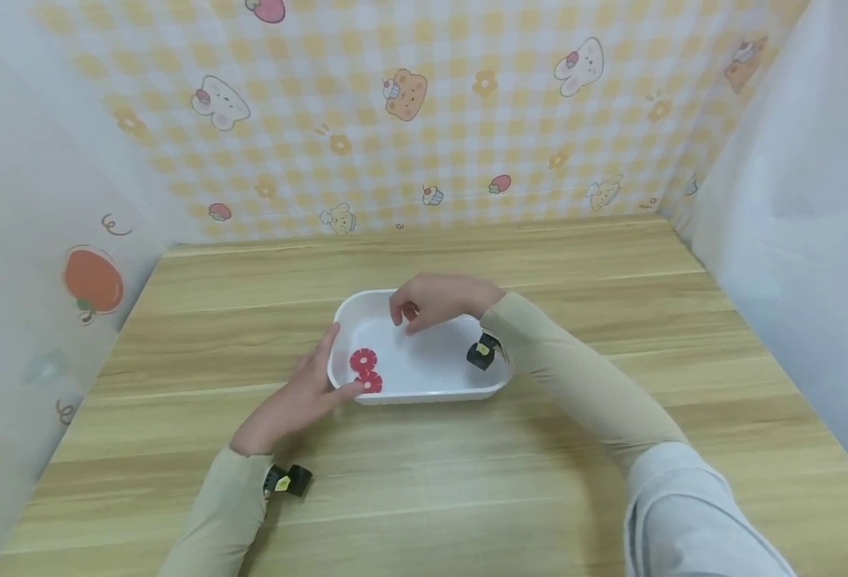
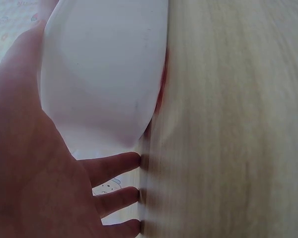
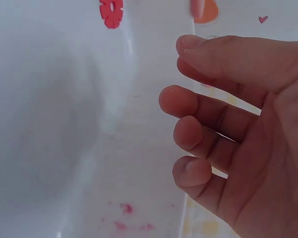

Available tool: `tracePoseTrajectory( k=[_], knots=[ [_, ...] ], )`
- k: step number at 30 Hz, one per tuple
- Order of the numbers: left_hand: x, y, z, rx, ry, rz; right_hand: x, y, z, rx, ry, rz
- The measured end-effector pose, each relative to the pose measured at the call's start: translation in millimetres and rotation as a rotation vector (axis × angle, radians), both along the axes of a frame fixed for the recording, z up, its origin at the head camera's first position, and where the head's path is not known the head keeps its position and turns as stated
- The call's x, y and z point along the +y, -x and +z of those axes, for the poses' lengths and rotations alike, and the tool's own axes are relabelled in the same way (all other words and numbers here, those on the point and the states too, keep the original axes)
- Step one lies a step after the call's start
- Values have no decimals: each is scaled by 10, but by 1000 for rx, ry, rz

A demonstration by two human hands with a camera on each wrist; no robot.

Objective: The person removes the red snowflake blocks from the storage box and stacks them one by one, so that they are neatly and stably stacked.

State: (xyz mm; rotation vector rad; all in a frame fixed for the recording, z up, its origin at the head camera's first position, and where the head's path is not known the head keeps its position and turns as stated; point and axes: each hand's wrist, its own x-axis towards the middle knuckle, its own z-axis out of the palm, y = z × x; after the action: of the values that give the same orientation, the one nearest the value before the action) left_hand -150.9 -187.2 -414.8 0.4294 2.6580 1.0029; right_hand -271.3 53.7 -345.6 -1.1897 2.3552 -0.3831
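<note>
A white tray [image 1: 424,394] stands on the table with two red notched discs [image 1: 363,360], like snowflake building discs, at its left end. My left hand [image 1: 300,401] rests against the tray's left front corner, thumb across the near rim by the lower disc. In the left wrist view, the other fingers [image 2: 116,168] are straight and spread beside the tray, tips at the tabletop. Over the far part of the tray hovers my right hand [image 1: 438,301]. Its fingers [image 3: 186,133] are loosely bent, thumb near the index finger, and nothing shows between them.
Beneath the tray is a wood-grain table [image 1: 424,497]. A yellow checked cloth [image 1: 424,152] with cartoon prints hangs behind it, and pale sheets [image 1: 792,176] close off both sides. A small black camera [image 1: 482,353] sits at each wrist; the right one is above the tray.
</note>
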Motion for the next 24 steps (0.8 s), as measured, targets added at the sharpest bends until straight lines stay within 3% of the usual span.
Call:
tracePoseTrajectory(
  k=[9,16,24],
  knots=[
    [-8,25,23,15,5,-11,-219,42,-139,-5,13,40],
    [-3,37,-55,57,4,-16,-369,43,-324,-48,7,72],
    [-11,42,-60,72,-5,-35,-515,4,-354,15,-2,124]
  ],
)
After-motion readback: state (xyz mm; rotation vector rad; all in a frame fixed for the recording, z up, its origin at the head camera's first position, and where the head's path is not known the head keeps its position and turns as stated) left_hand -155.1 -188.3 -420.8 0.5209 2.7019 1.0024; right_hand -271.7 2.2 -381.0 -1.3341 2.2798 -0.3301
